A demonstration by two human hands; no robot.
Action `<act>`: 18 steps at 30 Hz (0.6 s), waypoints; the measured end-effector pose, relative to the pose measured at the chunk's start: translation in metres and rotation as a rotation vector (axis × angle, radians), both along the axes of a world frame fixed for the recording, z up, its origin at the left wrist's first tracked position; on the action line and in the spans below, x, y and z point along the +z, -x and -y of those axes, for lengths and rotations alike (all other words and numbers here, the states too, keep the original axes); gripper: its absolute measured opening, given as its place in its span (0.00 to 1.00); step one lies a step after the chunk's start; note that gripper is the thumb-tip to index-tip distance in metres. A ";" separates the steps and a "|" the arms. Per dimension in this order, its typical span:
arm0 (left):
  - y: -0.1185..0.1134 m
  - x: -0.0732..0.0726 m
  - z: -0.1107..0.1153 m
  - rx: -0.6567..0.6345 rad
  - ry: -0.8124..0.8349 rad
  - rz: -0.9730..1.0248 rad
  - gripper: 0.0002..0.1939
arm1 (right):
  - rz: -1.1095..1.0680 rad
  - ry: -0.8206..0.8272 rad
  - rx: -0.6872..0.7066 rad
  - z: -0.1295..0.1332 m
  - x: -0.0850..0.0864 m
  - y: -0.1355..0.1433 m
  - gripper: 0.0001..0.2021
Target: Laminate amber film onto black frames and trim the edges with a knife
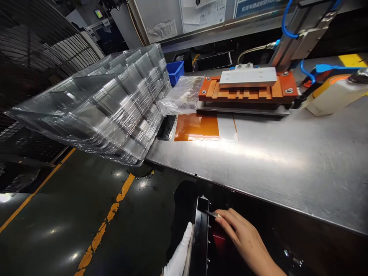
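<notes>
My left hand (180, 253), in a white glove, grips a long, narrow black part (200, 241) with shiny edges. Its thumb lies along the part's left side, and the other fingers are hidden beneath. Small bits jut from the part's right edge. Bare, my right hand (245, 235) pinches a small knife (212, 213) between thumb and fingers. The knife's blade tip meets the part near its upper end; whether it is cutting there I cannot tell. Both hands are low in the view, in front of the bench edge.
A metal bench (273, 161) bears an orange press fixture (247, 90), an orange sheet (197, 128), a phone (166, 127) and a white bottle (336, 96). Stacked clear trays (115, 103) overhang its left end. Behind them sits a blue bin (175, 72).
</notes>
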State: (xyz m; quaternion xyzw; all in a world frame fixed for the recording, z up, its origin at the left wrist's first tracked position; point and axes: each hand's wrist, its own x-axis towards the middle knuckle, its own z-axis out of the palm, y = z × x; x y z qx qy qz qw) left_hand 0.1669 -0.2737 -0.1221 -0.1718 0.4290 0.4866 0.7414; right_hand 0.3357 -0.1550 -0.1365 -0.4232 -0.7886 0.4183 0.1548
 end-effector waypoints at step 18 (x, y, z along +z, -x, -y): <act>0.022 0.026 0.027 0.026 0.024 -0.028 0.19 | 0.028 0.215 -0.213 -0.009 -0.028 -0.019 0.22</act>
